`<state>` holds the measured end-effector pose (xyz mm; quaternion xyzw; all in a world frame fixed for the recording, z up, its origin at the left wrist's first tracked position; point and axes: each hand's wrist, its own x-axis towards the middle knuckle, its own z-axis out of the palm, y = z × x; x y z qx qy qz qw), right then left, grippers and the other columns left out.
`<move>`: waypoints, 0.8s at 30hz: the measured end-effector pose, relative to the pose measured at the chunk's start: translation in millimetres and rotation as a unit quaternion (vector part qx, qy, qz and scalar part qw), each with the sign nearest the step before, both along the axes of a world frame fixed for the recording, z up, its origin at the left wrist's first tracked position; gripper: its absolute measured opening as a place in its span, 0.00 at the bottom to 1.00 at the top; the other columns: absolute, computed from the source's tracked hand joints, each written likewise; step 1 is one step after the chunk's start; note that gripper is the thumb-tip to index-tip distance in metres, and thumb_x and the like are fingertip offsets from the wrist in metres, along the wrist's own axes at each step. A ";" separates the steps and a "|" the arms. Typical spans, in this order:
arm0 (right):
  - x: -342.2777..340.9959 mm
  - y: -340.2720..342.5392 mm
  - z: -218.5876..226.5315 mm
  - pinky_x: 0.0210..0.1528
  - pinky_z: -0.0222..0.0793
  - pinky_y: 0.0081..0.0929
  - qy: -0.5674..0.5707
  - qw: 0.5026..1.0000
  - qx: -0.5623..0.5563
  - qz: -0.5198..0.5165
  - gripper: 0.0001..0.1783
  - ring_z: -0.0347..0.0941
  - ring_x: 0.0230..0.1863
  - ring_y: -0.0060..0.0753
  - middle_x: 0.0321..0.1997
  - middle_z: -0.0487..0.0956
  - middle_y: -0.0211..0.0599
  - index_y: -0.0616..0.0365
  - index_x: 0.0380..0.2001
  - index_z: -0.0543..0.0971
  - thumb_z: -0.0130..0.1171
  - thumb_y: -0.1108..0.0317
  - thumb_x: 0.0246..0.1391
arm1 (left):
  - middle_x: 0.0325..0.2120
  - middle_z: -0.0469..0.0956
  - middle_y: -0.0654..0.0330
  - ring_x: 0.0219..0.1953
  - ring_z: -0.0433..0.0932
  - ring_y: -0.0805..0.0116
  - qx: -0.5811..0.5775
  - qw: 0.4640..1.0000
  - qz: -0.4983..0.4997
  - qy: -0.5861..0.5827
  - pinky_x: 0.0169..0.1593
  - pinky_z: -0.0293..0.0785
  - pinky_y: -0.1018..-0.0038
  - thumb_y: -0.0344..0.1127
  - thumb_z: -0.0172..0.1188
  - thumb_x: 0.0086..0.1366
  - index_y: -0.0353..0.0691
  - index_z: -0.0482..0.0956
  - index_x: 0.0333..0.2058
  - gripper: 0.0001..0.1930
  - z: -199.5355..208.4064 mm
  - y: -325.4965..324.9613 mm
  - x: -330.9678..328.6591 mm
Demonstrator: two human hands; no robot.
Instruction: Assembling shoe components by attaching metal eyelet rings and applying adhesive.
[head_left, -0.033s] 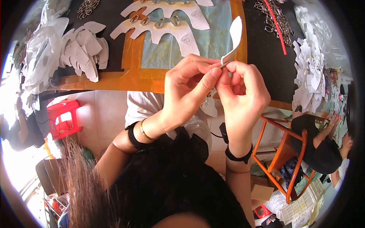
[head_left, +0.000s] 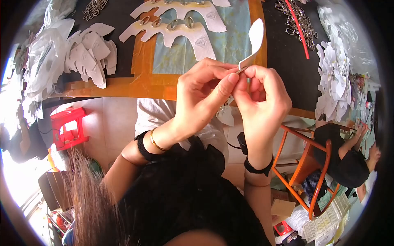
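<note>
Above the table's near edge, my left hand [head_left: 203, 94] and my right hand [head_left: 266, 96] meet, thumbs and forefingers pinching one white cut-out piece [head_left: 255, 39]. One curved end of it stands up beyond the fingertips, and another part hangs below, between the hands. A thin, dull metallic edge shows at the pinch; the fingers hide most of it. On the table just beyond lie similar white cut-outs with finger-like tabs, the nearer one [head_left: 204, 44] carrying several oval metal rings [head_left: 189, 22] on its tabs.
Left on the dark table lies a pile of white cut-outs [head_left: 92, 55] beside clear plastic bags [head_left: 45, 61]. Loose metal rings [head_left: 293, 20] and a red stick [head_left: 298, 30] lie right, near more white pieces [head_left: 334, 82]. A wooden chair [head_left: 328, 164] and another person [head_left: 342, 158] are at right.
The upright end of the white piece has shifted very slightly. Both hands keep nearly the same place and grip.
</note>
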<state>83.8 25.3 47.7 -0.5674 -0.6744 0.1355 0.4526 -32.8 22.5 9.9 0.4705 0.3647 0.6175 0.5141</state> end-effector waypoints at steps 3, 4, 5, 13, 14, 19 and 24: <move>4.3 0.8 -0.8 0.18 0.56 0.14 0.087 0.994 -0.042 0.046 0.09 0.59 0.17 0.14 0.17 0.65 0.24 0.59 0.24 0.73 0.60 0.81 0.37 | 0.32 0.75 0.61 0.33 0.72 0.78 -0.066 0.997 -0.022 -0.016 0.38 0.69 0.83 0.31 0.56 0.60 0.31 0.76 0.34 0.08 6.4 3.6 -6.3; 6.0 -0.1 0.1 0.18 0.56 0.14 0.088 0.994 -0.040 0.048 0.09 0.59 0.17 0.14 0.17 0.65 0.24 0.59 0.24 0.73 0.60 0.81 0.37 | 0.29 0.75 0.63 0.32 0.72 0.78 -0.135 0.989 -0.033 -0.058 0.37 0.69 0.84 0.32 0.56 0.61 0.31 0.75 0.35 0.09 8.9 4.2 -8.4; 7.7 -1.8 1.1 0.19 0.56 0.12 0.164 0.979 -0.098 0.067 0.08 0.58 0.19 0.11 0.18 0.66 0.22 0.60 0.24 0.73 0.59 0.81 0.38 | 0.28 0.75 0.65 0.31 0.71 0.80 -0.178 0.976 -0.075 -0.103 0.36 0.68 0.85 0.36 0.55 0.62 0.33 0.74 0.37 0.11 8.6 7.3 -11.8; 12.9 -4.5 1.3 0.30 0.59 0.07 0.342 0.903 -0.242 0.091 0.04 0.62 0.26 0.07 0.26 0.70 0.21 0.64 0.27 0.72 0.56 0.80 0.45 | 0.33 0.76 0.63 0.35 0.73 0.79 -0.188 0.963 -0.156 -0.114 0.38 0.71 0.82 0.34 0.58 0.60 0.34 0.72 0.41 0.13 9.8 0.2 -14.2; 11.8 -2.9 -2.1 0.30 0.60 0.07 0.362 0.895 -0.244 0.094 0.04 0.62 0.27 0.07 0.27 0.70 0.22 0.64 0.27 0.72 0.56 0.80 0.45 | 0.36 0.76 0.60 0.38 0.75 0.76 -0.178 0.963 -0.160 -0.124 0.41 0.72 0.80 0.32 0.57 0.60 0.34 0.72 0.42 0.12 12.8 0.2 -13.6; 14.1 -4.2 2.3 0.31 0.60 0.07 0.379 0.888 -0.232 0.120 0.05 0.63 0.27 0.08 0.27 0.70 0.21 0.64 0.28 0.72 0.56 0.80 0.45 | 0.32 0.77 0.61 0.32 0.75 0.77 -0.246 0.941 -0.191 -0.131 0.37 0.72 0.81 0.33 0.57 0.60 0.34 0.74 0.38 0.10 13.4 6.1 -26.0; 9.8 -1.5 -7.3 0.26 0.57 0.08 0.264 0.948 -0.150 0.096 0.05 0.60 0.25 0.07 0.25 0.69 0.21 0.63 0.28 0.72 0.56 0.80 0.46 | 0.30 0.76 0.63 0.30 0.74 0.79 -0.240 0.930 -0.211 -0.181 0.35 0.71 0.82 0.35 0.58 0.60 0.35 0.74 0.33 0.09 10.7 12.0 -31.9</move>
